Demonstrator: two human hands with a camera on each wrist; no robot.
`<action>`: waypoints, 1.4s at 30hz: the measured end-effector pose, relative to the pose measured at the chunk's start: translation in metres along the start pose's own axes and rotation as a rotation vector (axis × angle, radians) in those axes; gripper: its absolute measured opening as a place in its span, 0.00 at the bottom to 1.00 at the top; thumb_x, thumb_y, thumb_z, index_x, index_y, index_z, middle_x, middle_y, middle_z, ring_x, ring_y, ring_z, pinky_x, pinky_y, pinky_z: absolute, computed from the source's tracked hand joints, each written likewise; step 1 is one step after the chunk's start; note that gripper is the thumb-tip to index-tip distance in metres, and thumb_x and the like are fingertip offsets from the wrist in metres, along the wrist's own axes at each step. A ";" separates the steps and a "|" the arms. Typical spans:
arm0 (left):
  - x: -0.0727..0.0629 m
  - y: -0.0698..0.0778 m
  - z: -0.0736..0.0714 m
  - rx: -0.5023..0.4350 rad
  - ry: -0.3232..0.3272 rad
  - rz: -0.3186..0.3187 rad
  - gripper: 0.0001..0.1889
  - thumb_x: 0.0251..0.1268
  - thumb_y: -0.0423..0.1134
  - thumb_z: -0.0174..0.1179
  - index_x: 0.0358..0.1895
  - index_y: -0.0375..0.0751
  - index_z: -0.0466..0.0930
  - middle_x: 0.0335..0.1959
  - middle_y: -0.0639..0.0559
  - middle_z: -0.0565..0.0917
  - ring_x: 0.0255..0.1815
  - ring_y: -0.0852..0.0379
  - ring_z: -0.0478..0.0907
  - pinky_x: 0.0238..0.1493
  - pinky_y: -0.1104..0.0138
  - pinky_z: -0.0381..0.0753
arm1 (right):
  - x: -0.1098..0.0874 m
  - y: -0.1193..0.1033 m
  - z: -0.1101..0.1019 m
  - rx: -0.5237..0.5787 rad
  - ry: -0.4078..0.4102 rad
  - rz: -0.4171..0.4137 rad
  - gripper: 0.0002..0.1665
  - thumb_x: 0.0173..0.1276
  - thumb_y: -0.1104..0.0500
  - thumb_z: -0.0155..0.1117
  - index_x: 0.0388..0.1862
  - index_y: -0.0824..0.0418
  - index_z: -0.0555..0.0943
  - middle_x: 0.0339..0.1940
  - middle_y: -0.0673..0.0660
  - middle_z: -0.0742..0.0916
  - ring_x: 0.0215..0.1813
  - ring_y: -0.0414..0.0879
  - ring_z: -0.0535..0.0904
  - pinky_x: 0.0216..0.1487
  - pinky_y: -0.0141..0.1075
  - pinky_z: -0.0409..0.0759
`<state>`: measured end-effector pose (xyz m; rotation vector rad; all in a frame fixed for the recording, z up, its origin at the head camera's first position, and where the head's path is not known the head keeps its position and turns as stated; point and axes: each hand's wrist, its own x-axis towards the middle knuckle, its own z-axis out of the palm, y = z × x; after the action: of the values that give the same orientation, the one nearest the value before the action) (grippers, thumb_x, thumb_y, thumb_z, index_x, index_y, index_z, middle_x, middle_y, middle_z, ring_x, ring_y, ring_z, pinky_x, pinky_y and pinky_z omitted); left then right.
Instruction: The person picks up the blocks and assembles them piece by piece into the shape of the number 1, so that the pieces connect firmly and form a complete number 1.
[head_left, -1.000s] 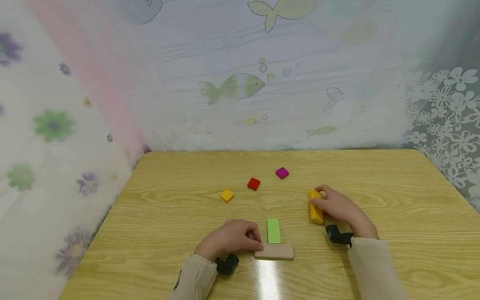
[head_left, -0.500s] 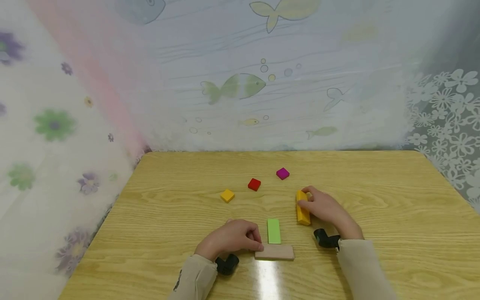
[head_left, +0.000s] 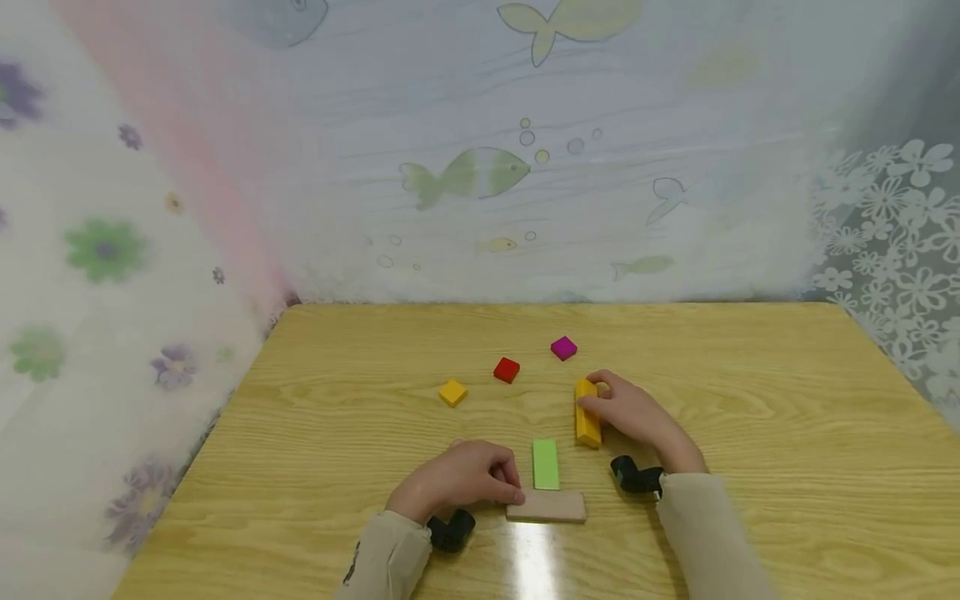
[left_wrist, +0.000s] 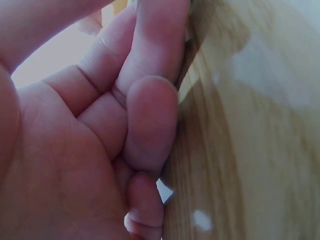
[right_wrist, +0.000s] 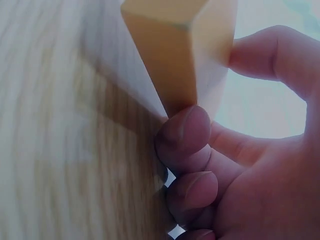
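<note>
My right hand [head_left: 633,421] pinches a long yellow-orange block [head_left: 587,427] between thumb and fingers. In the right wrist view, the near end of the block [right_wrist: 165,55] shows close above the wood, with its shadow beside it; whether it touches the table I cannot tell. To its left lies a light green block [head_left: 546,464]. Its near end meets a plain wooden block [head_left: 555,506] set crosswise. My left hand [head_left: 461,477] has its thumb and forefinger at that wooden block's left end. Curled fingers [left_wrist: 152,120] rest by the tabletop in the left wrist view, where the block is hidden.
Farther back on the wooden table [head_left: 337,358] lie three small flat pieces: a yellow one [head_left: 453,392], a red one [head_left: 507,370] and a magenta one [head_left: 564,347]. A printed curtain [head_left: 450,250] hangs behind the table's far edge.
My right hand has moved left with the yellow-orange block, bringing it closer to the light green block. My left hand and the other blocks stay in place.
</note>
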<state>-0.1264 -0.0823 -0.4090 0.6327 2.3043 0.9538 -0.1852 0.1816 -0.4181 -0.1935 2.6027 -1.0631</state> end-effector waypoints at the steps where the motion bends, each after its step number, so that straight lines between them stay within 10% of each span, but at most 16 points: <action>1: 0.000 0.000 -0.001 0.000 0.000 0.001 0.06 0.52 0.49 0.63 0.27 0.55 0.78 0.23 0.61 0.78 0.24 0.64 0.70 0.28 0.69 0.68 | 0.001 -0.001 0.001 0.005 -0.001 -0.002 0.35 0.61 0.41 0.53 0.60 0.61 0.64 0.51 0.63 0.77 0.46 0.50 0.74 0.49 0.48 0.68; 42: 0.001 0.002 -0.002 0.031 0.005 0.016 0.06 0.51 0.49 0.63 0.26 0.55 0.78 0.22 0.62 0.78 0.22 0.65 0.70 0.26 0.71 0.66 | 0.022 -0.034 0.022 -0.074 -0.016 -0.011 0.31 0.60 0.44 0.55 0.58 0.59 0.66 0.44 0.56 0.79 0.41 0.48 0.73 0.46 0.45 0.70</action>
<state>-0.1279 -0.0818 -0.4069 0.6633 2.3258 0.9303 -0.1985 0.1379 -0.4144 -0.2329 2.6317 -0.9661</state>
